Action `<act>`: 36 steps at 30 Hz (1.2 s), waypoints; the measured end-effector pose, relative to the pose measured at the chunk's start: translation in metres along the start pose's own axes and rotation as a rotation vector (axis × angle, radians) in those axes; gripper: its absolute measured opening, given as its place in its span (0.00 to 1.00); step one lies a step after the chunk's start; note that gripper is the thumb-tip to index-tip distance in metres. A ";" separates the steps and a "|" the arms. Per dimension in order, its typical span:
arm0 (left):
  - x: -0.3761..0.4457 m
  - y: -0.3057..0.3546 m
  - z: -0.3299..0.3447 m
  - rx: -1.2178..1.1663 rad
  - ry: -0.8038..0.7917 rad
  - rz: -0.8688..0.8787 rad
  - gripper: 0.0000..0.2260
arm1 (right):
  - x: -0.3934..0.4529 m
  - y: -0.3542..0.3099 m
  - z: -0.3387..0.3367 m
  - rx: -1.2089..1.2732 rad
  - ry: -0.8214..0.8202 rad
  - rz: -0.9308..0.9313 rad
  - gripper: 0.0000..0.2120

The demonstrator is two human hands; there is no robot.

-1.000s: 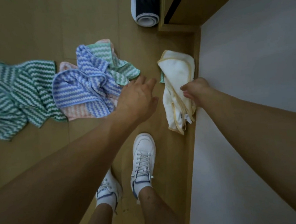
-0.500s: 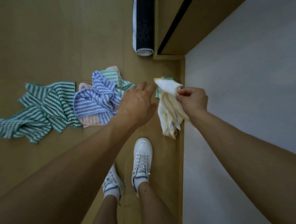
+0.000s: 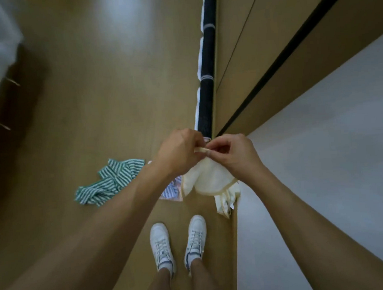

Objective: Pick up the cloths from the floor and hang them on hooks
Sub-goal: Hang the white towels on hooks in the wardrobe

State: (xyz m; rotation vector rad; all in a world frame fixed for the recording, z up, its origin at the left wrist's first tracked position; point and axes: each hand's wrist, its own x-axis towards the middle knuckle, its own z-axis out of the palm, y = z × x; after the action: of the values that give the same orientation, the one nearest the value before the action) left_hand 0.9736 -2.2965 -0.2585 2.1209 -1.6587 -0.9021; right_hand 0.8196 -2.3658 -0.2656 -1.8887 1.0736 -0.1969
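A cream cloth with yellow trim (image 3: 211, 179) hangs in the air in front of me. My left hand (image 3: 179, 152) and my right hand (image 3: 229, 153) meet at its top edge, and both pinch a small loop or hem there. On the floor to the left lies a green-and-white striped cloth (image 3: 107, 182). A blue-and-pink striped cloth (image 3: 172, 190) shows beneath my left forearm, mostly hidden. No hooks are in view.
A black rolled mat (image 3: 206, 76) lies along the foot of a wooden cabinet (image 3: 258, 49). A pale grey wall (image 3: 322, 147) runs on the right. My white shoes (image 3: 179, 243) stand on the wooden floor. A dark piece of furniture (image 3: 9, 112) is at far left.
The cream cloth has been lifted from the floor. My left hand moved over and took hold of its top edge beside my right hand. The view rose away from the floor.
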 end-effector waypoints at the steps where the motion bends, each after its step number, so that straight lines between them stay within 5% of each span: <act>1: -0.011 0.007 -0.023 -0.006 0.030 -0.005 0.07 | -0.004 -0.024 -0.006 -0.017 0.007 -0.026 0.04; 12: -0.132 0.052 -0.247 0.138 0.353 0.152 0.06 | -0.038 -0.251 -0.057 -0.160 0.078 -0.378 0.03; 19: -0.208 0.044 -0.346 0.220 0.650 0.089 0.06 | -0.034 -0.358 -0.078 -0.297 0.034 -0.513 0.02; 36: -0.406 0.035 -0.383 0.282 1.082 -0.448 0.08 | -0.061 -0.516 -0.024 -0.305 -0.284 -0.912 0.06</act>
State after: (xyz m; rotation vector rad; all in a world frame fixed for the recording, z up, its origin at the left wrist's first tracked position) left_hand 1.1361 -1.9758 0.1696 2.4726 -0.7763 0.4403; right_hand 1.0772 -2.2365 0.1673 -2.4811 -0.0112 -0.2734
